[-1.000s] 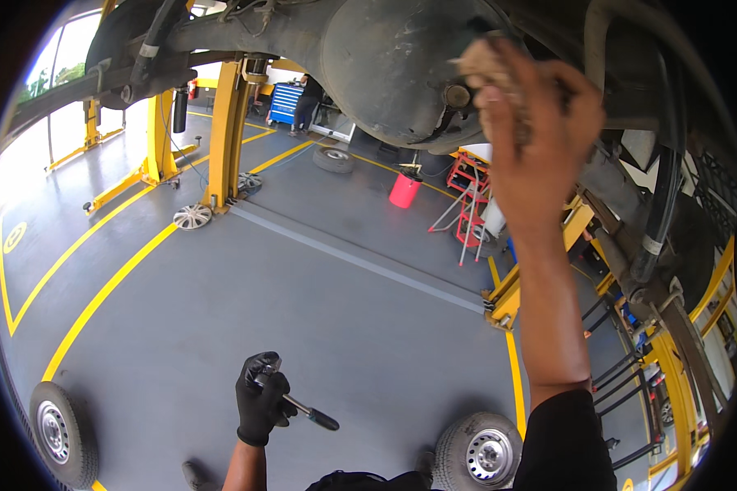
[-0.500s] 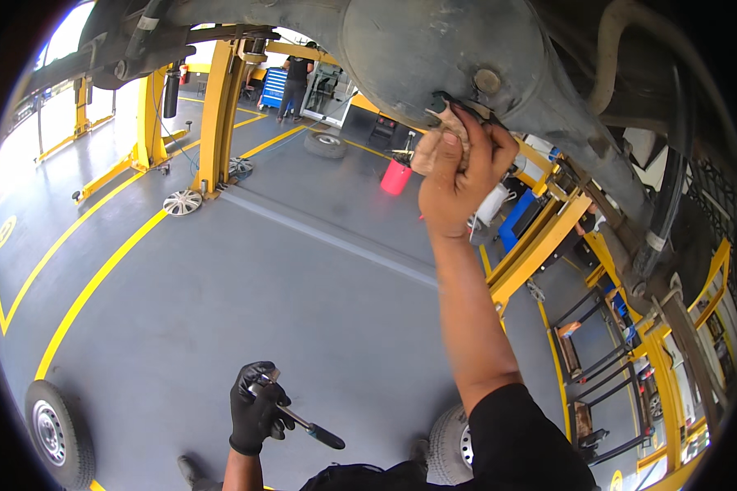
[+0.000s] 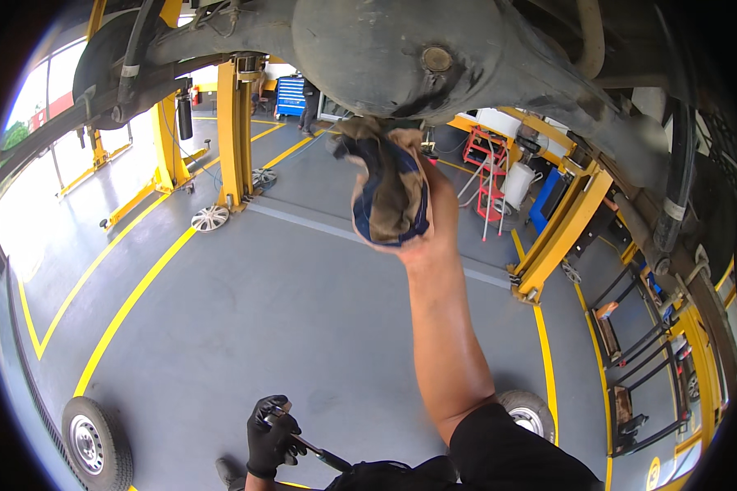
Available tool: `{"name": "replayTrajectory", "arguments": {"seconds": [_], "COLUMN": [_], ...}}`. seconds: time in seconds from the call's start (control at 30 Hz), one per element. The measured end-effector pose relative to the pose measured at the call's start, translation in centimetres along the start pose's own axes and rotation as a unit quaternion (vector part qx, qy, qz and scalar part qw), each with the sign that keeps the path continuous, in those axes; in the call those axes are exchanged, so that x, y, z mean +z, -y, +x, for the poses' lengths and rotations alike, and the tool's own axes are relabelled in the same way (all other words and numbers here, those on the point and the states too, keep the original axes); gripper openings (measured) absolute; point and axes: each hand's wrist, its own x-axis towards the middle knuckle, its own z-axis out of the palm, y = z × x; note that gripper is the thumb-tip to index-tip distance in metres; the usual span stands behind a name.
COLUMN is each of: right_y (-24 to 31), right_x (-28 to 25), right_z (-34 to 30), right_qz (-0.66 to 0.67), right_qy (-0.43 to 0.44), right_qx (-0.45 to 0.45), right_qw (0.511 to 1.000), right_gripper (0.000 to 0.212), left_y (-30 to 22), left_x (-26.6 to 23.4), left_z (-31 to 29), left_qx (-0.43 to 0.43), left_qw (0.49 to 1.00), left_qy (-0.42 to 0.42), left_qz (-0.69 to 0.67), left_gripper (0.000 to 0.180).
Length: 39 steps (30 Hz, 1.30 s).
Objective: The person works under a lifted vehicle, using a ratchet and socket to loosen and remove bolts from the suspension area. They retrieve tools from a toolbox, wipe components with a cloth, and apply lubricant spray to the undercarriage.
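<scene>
My raised right hand (image 3: pixel 440 204) is bare and closed around a crumpled brown and dark-blue rag (image 3: pixel 395 196). The rag hangs over the palm, just under the rounded grey axle housing (image 3: pixel 368 49) of a lifted vehicle; whether it touches the metal I cannot tell. A round plug (image 3: pixel 436 59) sits in the housing, with dark, wet-looking smears below it. Low in the view, my left hand (image 3: pixel 272 434), in a black glove, grips a ratchet (image 3: pixel 327 458) whose dark handle points down to the right. The glove partly covers the tool's head.
Yellow lift posts (image 3: pixel 236 139) stand left and right. One wheel (image 3: pixel 94 442) lies at lower left, another (image 3: pixel 528 413) beside my right arm. A hubcap (image 3: pixel 210 218) rests near the left post. Behind are a red step ladder (image 3: pixel 487 168), a blue tool cabinet (image 3: pixel 290 96) and a person (image 3: pixel 309 106).
My right hand has come down from beside the plug and turned, showing the rag spread over it. The plug is now uncovered. My left hand still holds the ratchet low; the view has shifted.
</scene>
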Motion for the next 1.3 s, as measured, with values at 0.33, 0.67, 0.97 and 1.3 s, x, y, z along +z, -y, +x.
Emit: {"name": "replayTrajectory", "arguments": {"seconds": [0.33,0.67,0.97,1.3], "right_y": [2.2,9.6,3.3,4.0], "right_x": [5.4,11.4,6.2,4.6], "right_z": [1.9,-2.8,3.9,4.9], "right_qz": [-0.184,-0.558,-0.798,-0.692], "right_qy": [-0.171,-0.159,-0.054,-0.158], "right_qx": [-0.070,-0.481,-0.529,-0.569], "right_qw": [0.966,0.657,0.284,0.415], "right_gripper": [0.030,0.029,0.037,0.029], "left_y": [-2.0,0.2,3.0,3.7], "left_x": [2.1,0.0,-0.4,-1.1], "left_z": [-0.5,0.7,3.0,3.2], "left_qx": [-0.044,-0.002,0.012,-0.040], "left_qw": [0.998,1.000,1.000,0.996], "left_qy": [0.034,-0.010,-0.001,-0.009], "left_qz": [-0.009,-0.008,-0.003,-0.082], "left_gripper": [0.032,0.023,0.024,0.024]}}
